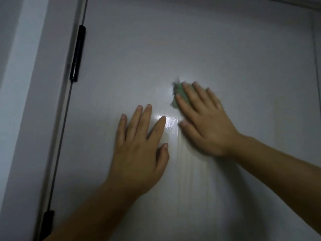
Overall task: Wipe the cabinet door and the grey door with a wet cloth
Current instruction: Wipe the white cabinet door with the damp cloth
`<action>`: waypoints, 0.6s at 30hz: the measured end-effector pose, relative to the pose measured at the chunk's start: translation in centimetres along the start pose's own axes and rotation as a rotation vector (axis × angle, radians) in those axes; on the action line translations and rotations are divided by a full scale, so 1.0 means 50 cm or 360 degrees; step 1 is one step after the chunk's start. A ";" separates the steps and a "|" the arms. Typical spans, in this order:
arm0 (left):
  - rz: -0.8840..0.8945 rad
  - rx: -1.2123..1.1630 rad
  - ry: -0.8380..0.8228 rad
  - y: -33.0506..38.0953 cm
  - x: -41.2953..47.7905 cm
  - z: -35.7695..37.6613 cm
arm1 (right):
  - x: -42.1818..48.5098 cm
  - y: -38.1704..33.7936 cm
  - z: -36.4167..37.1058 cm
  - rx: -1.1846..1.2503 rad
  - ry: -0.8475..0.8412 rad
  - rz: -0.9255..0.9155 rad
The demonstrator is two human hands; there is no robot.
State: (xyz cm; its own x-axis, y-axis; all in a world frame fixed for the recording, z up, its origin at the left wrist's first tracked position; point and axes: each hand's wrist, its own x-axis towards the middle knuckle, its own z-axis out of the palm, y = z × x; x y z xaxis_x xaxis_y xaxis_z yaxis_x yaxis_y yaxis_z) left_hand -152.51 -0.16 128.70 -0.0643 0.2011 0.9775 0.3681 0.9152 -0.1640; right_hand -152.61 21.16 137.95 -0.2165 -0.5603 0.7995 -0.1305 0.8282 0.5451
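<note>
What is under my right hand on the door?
A green cloth, pressed against the grey door. Only its upper-left edge shows past the fingers; the right hand covers the rest.

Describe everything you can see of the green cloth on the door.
The green cloth is small, crumpled and soft-looking. It is pressed against the grey door under the right hand, whose fingers lie straight. Only its ragged upper-left edge shows past the fingertips, blurred; the rest is hidden.
</note>
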 end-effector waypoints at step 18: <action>0.0096 0.0120 0.0041 0.122 0.019 0.055 | -0.066 0.234 -0.013 -0.0030 -0.0003 0.0026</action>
State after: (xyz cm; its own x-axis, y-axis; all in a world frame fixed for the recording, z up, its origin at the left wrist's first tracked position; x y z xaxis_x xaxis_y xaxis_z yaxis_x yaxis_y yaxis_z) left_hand -152.87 6.55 128.25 -0.0197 0.2482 0.9685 0.2996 0.9256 -0.2312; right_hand -152.78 32.69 141.89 -0.2201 -0.5467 0.8079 -0.1089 0.8368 0.5366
